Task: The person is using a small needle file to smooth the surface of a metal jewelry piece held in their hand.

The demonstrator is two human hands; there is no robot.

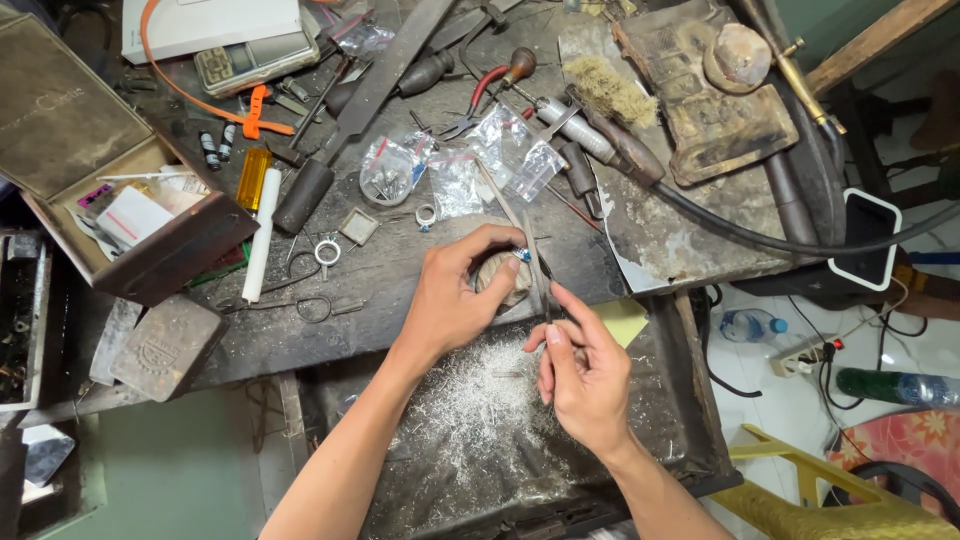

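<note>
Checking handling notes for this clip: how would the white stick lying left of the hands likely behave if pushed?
The white stick looks round and slim, so it would probably roll sideways. It seems light and likely stiff, since it lies straight across the cluttered bench.

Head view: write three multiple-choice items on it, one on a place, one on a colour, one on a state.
1. Where do the metal filings lie?
A. in the tray under the hands
B. in the open box
C. on the floor

2. What colour is the stone on the small piece in the left hand?
A. red
B. blue
C. yellow

3. How is the box at left?
A. shut
B. open
C. upside down

Answers: 1 A, pale shavings cover the tray; 2 B, a blue speck shows at the fingertips; 3 B, its lid stands back.
</note>
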